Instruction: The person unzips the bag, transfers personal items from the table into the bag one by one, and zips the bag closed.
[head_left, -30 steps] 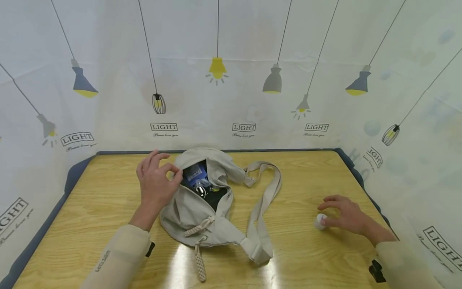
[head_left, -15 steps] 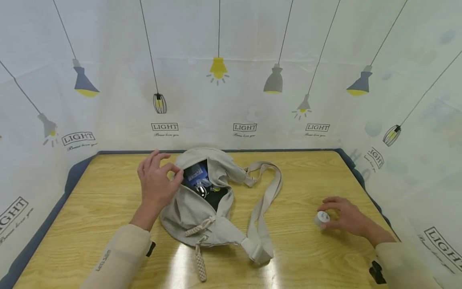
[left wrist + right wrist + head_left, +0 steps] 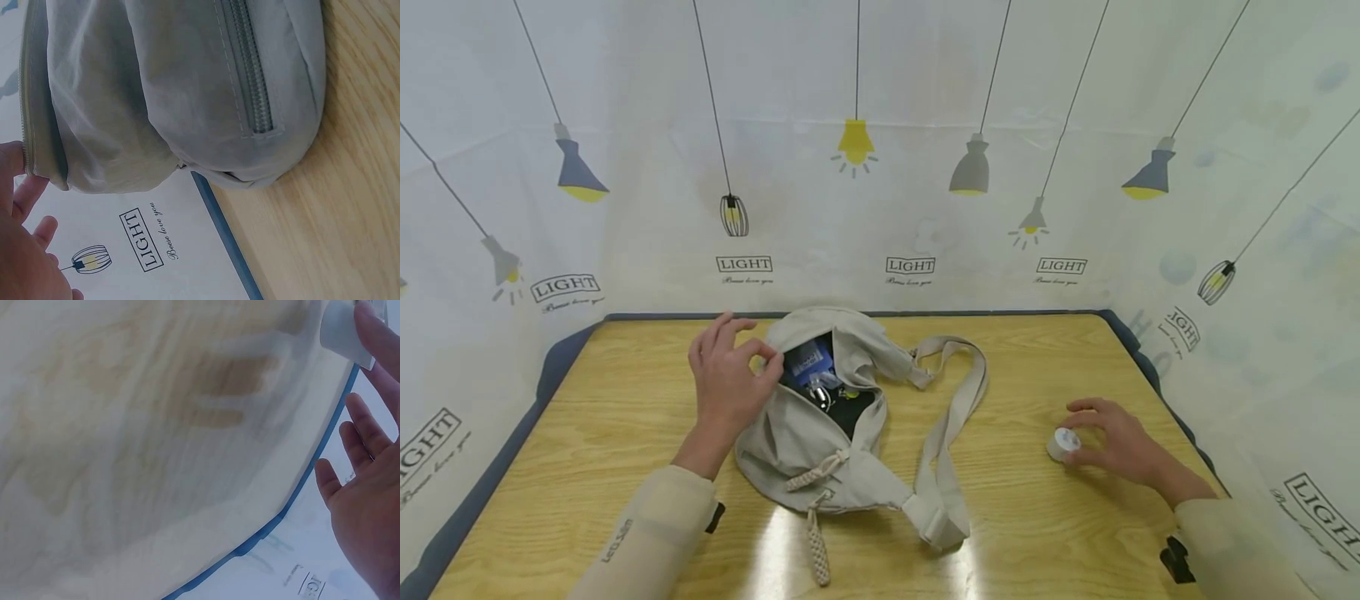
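At the opening of a light grey fabric bag (image 3: 805, 442), my left hand (image 3: 730, 383) pinches the zipped edge between thumb and forefinger. The left wrist view shows those fingertips on the end of the zip edge (image 3: 26, 125). Inside the open bag lie a blue packet (image 3: 811, 360), a shiny metal item (image 3: 820, 396) and dark contents I cannot make out. To the right, my right hand (image 3: 1116, 446) pinches a small white cylinder (image 3: 1063, 445) with faint print on its round end. The right wrist view shows the cylinder (image 3: 340, 331) between thumb and finger, partly cut off.
A wide strap (image 3: 958, 408) loops from the bag's right side across the wooden table (image 3: 1015, 533). Braided cord pulls (image 3: 817, 550) hang at the bag's front. A white printed sheet (image 3: 910, 217) surrounds the table's back and sides, along the dark blue edge (image 3: 1000, 312).
My right hand has turned the white cylinder so its printed end faces up, then moved it slightly up and left in view. My left hand keeps its pinch on the bag's edge.
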Motion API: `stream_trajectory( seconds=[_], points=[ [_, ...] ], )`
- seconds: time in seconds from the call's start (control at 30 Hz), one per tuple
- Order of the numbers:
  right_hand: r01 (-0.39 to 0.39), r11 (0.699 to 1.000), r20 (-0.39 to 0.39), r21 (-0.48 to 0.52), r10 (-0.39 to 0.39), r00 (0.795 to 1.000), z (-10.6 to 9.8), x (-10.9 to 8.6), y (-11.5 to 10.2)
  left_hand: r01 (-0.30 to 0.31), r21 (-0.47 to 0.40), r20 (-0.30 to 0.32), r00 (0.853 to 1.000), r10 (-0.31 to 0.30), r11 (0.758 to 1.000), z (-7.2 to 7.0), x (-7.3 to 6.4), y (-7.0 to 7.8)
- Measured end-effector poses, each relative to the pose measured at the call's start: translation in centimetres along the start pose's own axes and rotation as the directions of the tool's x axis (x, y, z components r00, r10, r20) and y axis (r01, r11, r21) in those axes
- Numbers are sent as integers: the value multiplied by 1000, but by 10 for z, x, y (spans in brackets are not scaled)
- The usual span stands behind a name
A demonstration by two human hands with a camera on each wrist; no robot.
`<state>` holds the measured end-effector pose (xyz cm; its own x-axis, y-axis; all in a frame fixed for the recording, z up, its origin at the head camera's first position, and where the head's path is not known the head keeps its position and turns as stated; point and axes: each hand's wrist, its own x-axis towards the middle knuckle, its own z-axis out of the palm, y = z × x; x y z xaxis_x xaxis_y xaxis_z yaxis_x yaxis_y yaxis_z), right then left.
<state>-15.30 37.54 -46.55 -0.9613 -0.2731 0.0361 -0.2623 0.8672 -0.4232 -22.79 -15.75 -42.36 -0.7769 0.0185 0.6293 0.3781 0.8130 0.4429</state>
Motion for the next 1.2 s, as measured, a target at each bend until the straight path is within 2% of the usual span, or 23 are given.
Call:
stream_trajectory(
  seconds=[0.2, 0.47, 0.73, 0.97, 1.1, 1.2],
  points=[
    [33, 999, -20, 6, -33, 999, 1, 22, -15, 2, 7, 2, 1000, -2, 1000, 0, 0, 0],
    [137, 990, -53, 38, -135, 989, 3, 64, -50, 7, -5, -5, 1000, -7, 1000, 1, 1, 2],
    [264, 965, -118, 5, -261, 958, 8, 106, -94, -1, 13, -14, 1000, 1, 1000, 2, 1, 0],
    [350, 936, -141, -21, -350, 926, 16, 136, -133, 1, 17, -21, 1000, -1, 1000, 0, 1, 0],
    [375, 926, -146, -34, -376, 915, 23, 148, -152, 4, 17, -12, 1000, -4, 1000, -1, 0, 1],
    [373, 927, -132, -38, -375, 918, 28, 155, -168, 6, 20, -10, 1000, -6, 1000, -2, 0, 1]
  ],
)
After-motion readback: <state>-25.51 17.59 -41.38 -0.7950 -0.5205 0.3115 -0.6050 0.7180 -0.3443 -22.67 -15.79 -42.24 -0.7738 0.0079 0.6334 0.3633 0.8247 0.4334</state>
